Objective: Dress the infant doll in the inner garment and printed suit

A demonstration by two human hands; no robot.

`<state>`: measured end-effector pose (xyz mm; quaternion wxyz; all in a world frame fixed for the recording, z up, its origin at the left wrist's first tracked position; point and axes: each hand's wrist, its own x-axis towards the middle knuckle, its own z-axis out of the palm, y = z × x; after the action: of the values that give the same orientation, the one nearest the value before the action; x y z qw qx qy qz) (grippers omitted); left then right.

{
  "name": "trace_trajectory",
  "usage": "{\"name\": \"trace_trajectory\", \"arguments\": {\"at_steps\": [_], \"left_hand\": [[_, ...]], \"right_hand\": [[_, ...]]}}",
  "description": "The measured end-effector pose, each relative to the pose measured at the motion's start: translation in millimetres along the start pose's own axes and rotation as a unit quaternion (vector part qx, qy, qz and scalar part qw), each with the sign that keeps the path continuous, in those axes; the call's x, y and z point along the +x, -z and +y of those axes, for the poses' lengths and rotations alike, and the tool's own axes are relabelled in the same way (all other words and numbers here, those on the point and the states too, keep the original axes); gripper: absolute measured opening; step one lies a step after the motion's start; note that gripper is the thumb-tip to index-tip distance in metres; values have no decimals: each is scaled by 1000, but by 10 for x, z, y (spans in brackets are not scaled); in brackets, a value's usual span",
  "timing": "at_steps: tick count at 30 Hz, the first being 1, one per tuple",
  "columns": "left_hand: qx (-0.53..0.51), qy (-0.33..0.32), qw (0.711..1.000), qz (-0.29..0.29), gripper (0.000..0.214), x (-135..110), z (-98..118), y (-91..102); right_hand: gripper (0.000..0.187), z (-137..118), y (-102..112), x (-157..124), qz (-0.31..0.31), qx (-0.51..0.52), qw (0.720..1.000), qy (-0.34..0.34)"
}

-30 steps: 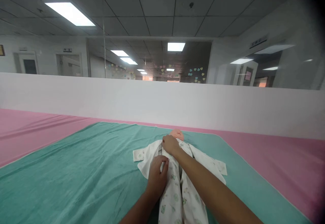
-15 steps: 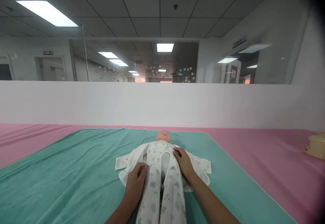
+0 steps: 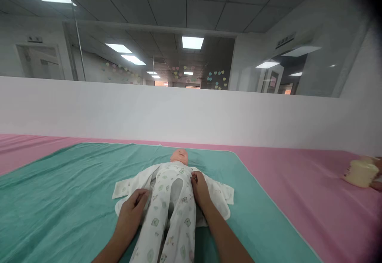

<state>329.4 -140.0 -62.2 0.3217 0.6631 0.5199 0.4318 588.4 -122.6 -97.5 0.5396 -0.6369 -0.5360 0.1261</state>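
A baby doll (image 3: 179, 156) lies on its back, its head toward the far edge of the green cloth. Over its front are white baby trousers (image 3: 158, 211) printed with small green animals, with an opening at the crotch. A white baby jacket (image 3: 219, 193) lies spread beneath, sleeves out to both sides. My left hand (image 3: 131, 211) is closed with thumb and fingers together at the left edge of the trousers. My right hand (image 3: 200, 189) pinches the trousers' right edge near the waist. The fingertips of both hands are partly hidden.
The green cloth (image 3: 74, 191) covers part of a pink sheet (image 3: 292, 175). At the far right is a pale yellow container (image 3: 361, 173), with what looks like another person's fingers (image 3: 377, 179) beside it. A low white wall (image 3: 179, 113) with glass above stands behind.
The view has tilted and swung slightly, shifting doll, clothes and hands leftward in the picture. Both hands stay beside the trousers. Fingers now show by the container at right.
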Motion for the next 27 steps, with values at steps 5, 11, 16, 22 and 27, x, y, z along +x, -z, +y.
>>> {"name": "trace_trajectory", "arguments": {"at_steps": [5,11,16,22,27], "left_hand": [[52,32,996,71,35,165,-141,176],[170,-5,981,92,40,376,-397,283],[297,-12,949,103,55,451,-579,183],[256,45,964,55,56,477,-506,212],[239,38,968,62,42,493,-445,243]], "right_hand": [[20,-121,39,-80,98,7,995,14],[20,-168,140,-86,161,-10,987,16],[22,-71,278,-57,193,-129,972,-48],[30,64,514,19,140,-293,945,-31],[34,18,801,167,-36,-333,931,-144]]}}
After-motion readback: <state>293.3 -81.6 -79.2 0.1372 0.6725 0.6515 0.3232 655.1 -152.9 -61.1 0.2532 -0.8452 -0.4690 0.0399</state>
